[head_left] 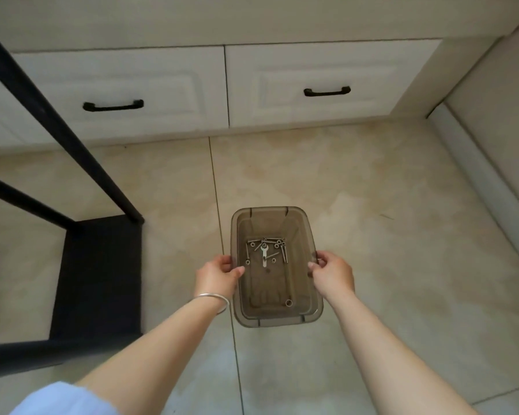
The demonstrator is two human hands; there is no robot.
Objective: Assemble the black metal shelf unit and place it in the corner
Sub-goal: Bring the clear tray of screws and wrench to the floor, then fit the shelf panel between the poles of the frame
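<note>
Gripping the smoky plastic bin [307,235] by both long rims, left hand [219,275] and right hand [331,272] curled over the edges. Fingertips hiding under the rims. Bolts and a small wrench [264,256] rattling inside. Black shelf frame [72,163] standing left, cut off. Beige tile floor [387,205], white drawers [312,82] behind.

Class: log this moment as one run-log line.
left hand: grips bin left rim | right hand: grips right rim | bin: bolts, nuts, wrench | shelf: left, on floor
</note>
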